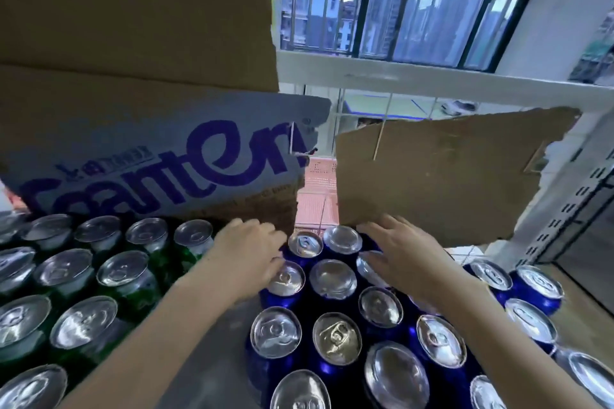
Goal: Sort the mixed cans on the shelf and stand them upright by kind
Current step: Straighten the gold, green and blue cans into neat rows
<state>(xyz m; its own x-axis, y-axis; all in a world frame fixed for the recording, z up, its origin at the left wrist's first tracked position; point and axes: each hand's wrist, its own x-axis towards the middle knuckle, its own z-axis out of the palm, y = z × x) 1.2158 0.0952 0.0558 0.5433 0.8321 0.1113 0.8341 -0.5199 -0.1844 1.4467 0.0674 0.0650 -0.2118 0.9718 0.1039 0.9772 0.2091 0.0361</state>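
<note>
Green cans stand upright in rows on the left. Blue cans stand upright in rows on the right, most with silver tops, a few bottom-up. A bare strip of shelf separates the two groups. My left hand reaches to the back of that strip. Its fingers lie fairly straight against a back-row blue can, with the thumb over the can in front. My right hand reaches in from the right, fingertips at another back-row blue can. Its palm covers a can beneath it.
A cardboard box with purple lettering hangs over the back of the green cans. A torn cardboard sheet stands behind the blue cans. White shelf rails and a barred window lie beyond. More blue cans stand at far right.
</note>
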